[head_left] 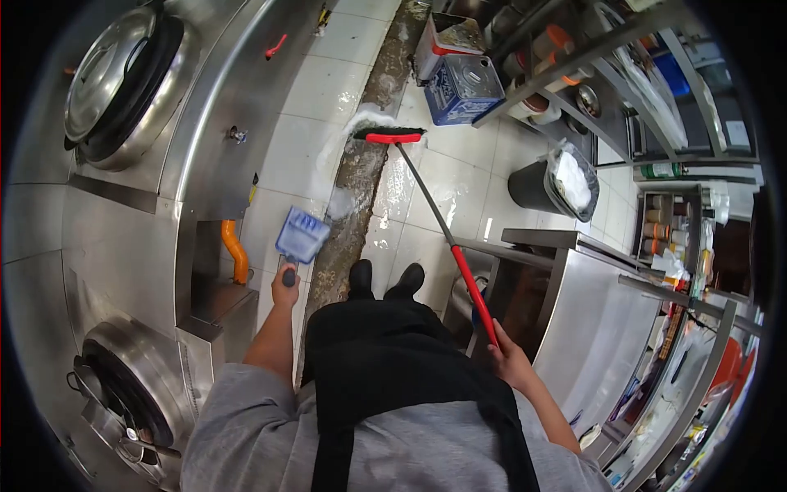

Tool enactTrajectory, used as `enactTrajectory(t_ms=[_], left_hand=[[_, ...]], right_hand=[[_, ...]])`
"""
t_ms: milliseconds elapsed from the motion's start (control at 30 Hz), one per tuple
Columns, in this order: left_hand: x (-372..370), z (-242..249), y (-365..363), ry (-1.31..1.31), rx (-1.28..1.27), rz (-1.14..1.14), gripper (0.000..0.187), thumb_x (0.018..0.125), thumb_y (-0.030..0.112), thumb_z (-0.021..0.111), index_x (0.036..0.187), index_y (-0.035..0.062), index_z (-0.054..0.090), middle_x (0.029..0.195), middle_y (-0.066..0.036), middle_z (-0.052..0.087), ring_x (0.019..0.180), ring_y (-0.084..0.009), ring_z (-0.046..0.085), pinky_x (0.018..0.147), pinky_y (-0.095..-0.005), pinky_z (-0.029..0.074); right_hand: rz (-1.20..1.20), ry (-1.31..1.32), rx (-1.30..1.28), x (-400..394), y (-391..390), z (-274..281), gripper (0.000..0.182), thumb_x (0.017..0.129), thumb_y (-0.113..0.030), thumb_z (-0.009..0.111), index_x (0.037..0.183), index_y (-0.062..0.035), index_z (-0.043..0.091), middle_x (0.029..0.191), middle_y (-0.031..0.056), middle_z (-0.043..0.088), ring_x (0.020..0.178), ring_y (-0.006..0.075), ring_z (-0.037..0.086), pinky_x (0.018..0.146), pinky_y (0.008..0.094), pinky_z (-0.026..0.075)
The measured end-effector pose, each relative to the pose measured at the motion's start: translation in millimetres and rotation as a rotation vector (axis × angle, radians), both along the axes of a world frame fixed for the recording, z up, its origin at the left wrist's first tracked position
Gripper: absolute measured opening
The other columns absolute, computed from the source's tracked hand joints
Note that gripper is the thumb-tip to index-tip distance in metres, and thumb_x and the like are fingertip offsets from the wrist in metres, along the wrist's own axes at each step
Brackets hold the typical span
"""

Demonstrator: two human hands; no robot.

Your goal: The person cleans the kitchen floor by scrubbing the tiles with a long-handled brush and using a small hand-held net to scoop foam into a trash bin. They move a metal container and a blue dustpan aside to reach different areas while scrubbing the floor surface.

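Observation:
My left hand (pixel 285 287) is closed around the dark grey handle of a translucent blue plastic scoop (pixel 302 235), held over the tiled floor to the left of my boots. My right hand (pixel 510 357) grips the red end of a long broom handle (pixel 470 283). The handle runs forward to the broom's red head (pixel 393 138), whose dark bristles rest on the wet floor. White foam (pixel 370 116) lies against the bristles and along the brown, worn floor strip (pixel 355 211).
Steel cooking units with large pots (pixel 152 82) line the left side. An orange pipe (pixel 234 252) sticks out low there. Ahead stand a blue tin (pixel 464 90) and another container. A black bin (pixel 531 188), a steel cabinet (pixel 592 324) and loaded shelves occupy the right.

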State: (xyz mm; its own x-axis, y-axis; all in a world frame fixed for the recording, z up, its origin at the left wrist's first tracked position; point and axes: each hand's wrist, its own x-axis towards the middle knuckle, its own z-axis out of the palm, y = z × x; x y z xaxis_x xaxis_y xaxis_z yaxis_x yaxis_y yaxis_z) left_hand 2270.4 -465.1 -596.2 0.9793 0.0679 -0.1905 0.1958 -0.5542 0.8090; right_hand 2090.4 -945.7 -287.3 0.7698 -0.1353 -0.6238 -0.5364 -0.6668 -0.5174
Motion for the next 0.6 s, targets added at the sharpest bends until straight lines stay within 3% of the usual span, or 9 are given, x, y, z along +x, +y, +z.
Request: enactTrajectory(t_ms=[67, 100, 200, 367, 467, 600], left_hand=[[-15, -16, 1, 0.227, 0.078, 0.096, 0.026, 0.077, 0.001, 0.066, 0.098, 0.015, 0.061, 0.095, -0.007, 0.068, 0.094, -0.0224, 0.067, 0.08, -0.0334, 0.05], [-17, -16, -5, 0.314, 0.083, 0.147, 0.026, 0.076, 0.001, 0.067, 0.096, 0.0157, 0.061, 0.093, -0.007, 0.068, 0.093, -0.0234, 0.067, 0.08, -0.0332, 0.05], [-24, -44, -18, 0.299, 0.035, 0.218, 0.026, 0.076, 0.001, 0.067, 0.096, 0.0165, 0.062, 0.092, -0.007, 0.068, 0.092, -0.0235, 0.067, 0.08, -0.0332, 0.05], [2, -60, -54, 0.375, -0.047, 0.202, 0.024, 0.077, 0.002, 0.067, 0.096, 0.016, 0.061, 0.087, -0.006, 0.067, 0.087, -0.0222, 0.066, 0.078, -0.0325, 0.049], [31, -77, -82, 0.304, -0.073, 0.189, 0.019, 0.083, 0.005, 0.063, 0.096, 0.0174, 0.059, 0.088, -0.002, 0.062, 0.082, -0.0163, 0.06, 0.074, -0.0301, 0.048], [71, -90, -118, 0.251, -0.099, 0.195, 0.018, 0.083, 0.005, 0.063, 0.096, 0.0159, 0.059, 0.092, -0.001, 0.063, 0.085, -0.0157, 0.061, 0.077, -0.0292, 0.047]], right_hand=[[-0.463, 0.383, 0.368, 28, 6, 26, 0.062, 0.1, -0.015, 0.047, 0.154, -0.0264, 0.018, 0.066, 0.0038, 0.05, 0.047, 0.0156, 0.048, 0.047, 0.031, 0.043], [-0.552, 0.379, 0.42, 44, 14, 35, 0.06, 0.102, -0.014, 0.045, 0.154, -0.0272, 0.018, 0.063, -0.0039, 0.037, 0.044, 0.0068, 0.035, 0.04, 0.0248, 0.034], [-0.476, 0.333, 0.304, 94, 22, 35, 0.06, 0.101, -0.014, 0.045, 0.154, -0.0266, 0.018, 0.063, -0.0028, 0.04, 0.043, 0.0083, 0.038, 0.04, 0.026, 0.038], [-0.328, 0.132, 0.223, 189, 1, -50, 0.057, 0.101, -0.019, 0.046, 0.153, -0.0194, 0.023, 0.063, -0.0022, 0.042, 0.04, 0.0086, 0.039, 0.037, 0.0252, 0.036], [-0.335, 0.091, 0.22, 261, -7, -107, 0.057, 0.1, -0.021, 0.047, 0.153, -0.0175, 0.025, 0.064, 0.0006, 0.045, 0.041, 0.0098, 0.042, 0.037, 0.0266, 0.038], [-0.352, 0.108, 0.213, 318, -3, -151, 0.059, 0.099, -0.024, 0.05, 0.152, -0.0154, 0.025, 0.065, 0.0032, 0.047, 0.041, 0.0114, 0.044, 0.037, 0.0293, 0.039]])
